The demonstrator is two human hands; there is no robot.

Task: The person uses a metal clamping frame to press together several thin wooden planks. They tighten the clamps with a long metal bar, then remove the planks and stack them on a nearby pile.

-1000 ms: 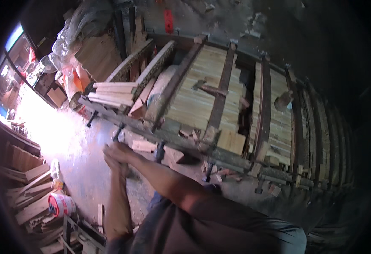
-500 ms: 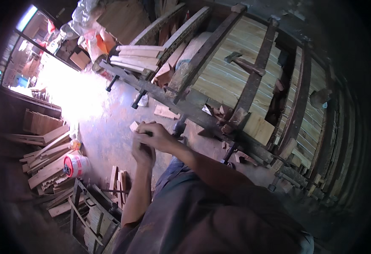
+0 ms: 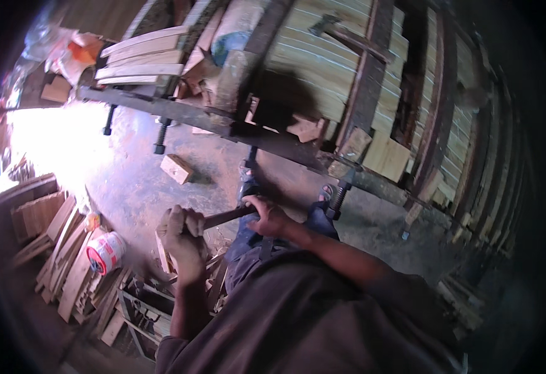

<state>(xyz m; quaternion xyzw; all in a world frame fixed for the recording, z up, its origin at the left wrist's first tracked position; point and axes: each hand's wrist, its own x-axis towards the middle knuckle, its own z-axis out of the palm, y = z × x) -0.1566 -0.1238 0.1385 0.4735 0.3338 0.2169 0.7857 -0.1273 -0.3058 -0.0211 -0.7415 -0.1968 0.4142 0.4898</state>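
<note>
A dark, narrow bar spans the gap between my hands, in front of my waist. My left hand is closed in a fist around its left end. At the other end, my right hand grips it, fingers curled. What kind of tool the bar is, I cannot make out. Beyond my left hand is a pale wooden block, with a dark shadow beside it; whether it rests on the floor or is in the air, I cannot tell.
Ahead and to the right, a clamping frame with threaded screws holds pale boards. On the boards lies a hammer. Wood strips and a white-and-red bucket are at left. My feet stand under the frame's edge.
My hands were close together near a pale block; they have drawn apart and the dark bar now shows between them. The block is away from my hands. My view has shifted.
</note>
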